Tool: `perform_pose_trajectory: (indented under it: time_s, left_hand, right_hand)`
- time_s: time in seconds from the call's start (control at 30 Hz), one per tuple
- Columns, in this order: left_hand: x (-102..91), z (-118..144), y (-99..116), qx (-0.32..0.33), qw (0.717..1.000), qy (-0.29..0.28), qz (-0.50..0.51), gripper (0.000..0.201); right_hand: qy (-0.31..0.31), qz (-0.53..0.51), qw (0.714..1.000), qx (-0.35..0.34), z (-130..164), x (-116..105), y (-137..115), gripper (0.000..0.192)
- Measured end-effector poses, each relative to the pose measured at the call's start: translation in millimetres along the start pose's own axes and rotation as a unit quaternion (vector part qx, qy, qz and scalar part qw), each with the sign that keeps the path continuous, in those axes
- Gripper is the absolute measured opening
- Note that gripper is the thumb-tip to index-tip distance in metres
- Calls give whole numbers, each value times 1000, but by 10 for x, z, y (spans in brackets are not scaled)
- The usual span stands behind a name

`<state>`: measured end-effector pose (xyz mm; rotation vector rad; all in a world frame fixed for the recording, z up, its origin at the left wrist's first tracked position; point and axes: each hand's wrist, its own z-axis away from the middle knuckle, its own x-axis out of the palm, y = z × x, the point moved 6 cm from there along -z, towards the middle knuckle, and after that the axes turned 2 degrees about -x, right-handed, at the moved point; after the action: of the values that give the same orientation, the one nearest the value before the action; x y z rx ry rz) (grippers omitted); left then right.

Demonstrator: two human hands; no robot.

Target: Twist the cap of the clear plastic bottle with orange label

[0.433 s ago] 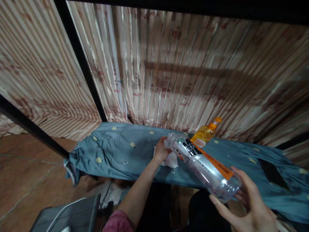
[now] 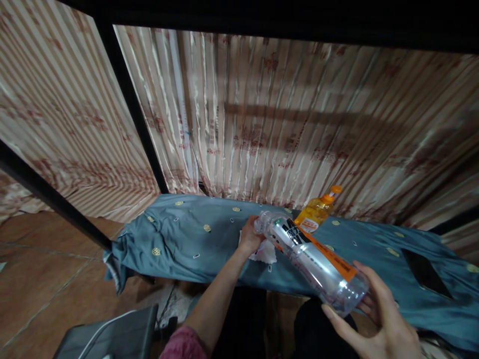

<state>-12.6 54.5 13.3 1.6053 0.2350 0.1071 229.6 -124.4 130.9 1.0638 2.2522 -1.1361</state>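
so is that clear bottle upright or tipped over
Tipped. The clear bottle lies slanted, its base held in the right hand and its neck pointing down toward the left hand over the white tissue.

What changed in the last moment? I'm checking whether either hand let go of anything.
Nothing was released. The right hand keeps the clear bottle tilted, and the left hand stays at its neck over the white tissue. Only the view shifted slightly; the orange bottle is unmoved.

Our blue-grey patterned cloth [image 2: 179, 239] covers the surface we work at.
On it we see a white crumpled tissue [image 2: 266, 253], an orange bottle [image 2: 316, 212] near the curtain, and a dark phone [image 2: 424, 273] far right.
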Motion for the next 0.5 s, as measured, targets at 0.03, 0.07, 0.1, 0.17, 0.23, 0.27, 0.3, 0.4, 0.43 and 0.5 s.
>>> perform_pose_trajectory:
  time_s: [0.03, 0.07, 0.1, 0.17, 0.23, 0.27, 0.3, 0.4, 0.43, 0.5]
  left_hand:
    - [0, 5, 10, 5, 1000, -1, -4, 50]
    - [0, 11, 23, 11, 1000, -2, -10, 50]
    - [-2, 19, 38, 15, 1000, -3, -16, 50]
    - [-12, 35, 59, 16, 1000, -2, -25, 51]
    - [-20, 49, 78, 14, 999, -3, -30, 51]
    - [-22, 53, 86, 13, 999, -4, -31, 51]
    - [-23, 56, 89, 12, 999, -6, -32, 51]
    - [-24, 57, 81, 8, 999, -4, -37, 51]
    - [-21, 56, 75, 9, 999, -4, -38, 51]
    - [-10, 53, 63, 16, 999, -9, -37, 52]
  right_hand:
    - [-4, -2, 1000, 2, 12, 8, 22, 84]
    - [-7, -5, 1000, 2, 24, 16, 49, 85]
    - [-11, -10, 1000, 1, 36, 25, 78, 86]
    - [-17, -26, 1000, 2, 52, 40, 133, 88]
    - [-19, -37, 999, 12, 61, 48, 170, 89]
    - [-19, -37, 999, 12, 64, 48, 172, 89]
    - [-18, -32, 999, 9, 66, 42, 167, 90]
    - [-23, -16, 1000, 3, 79, 26, 142, 90]
    - [-24, -16, 1000, 2, 86, 21, 140, 90]
    - [-25, -24, 999, 7, 101, 16, 152, 89]
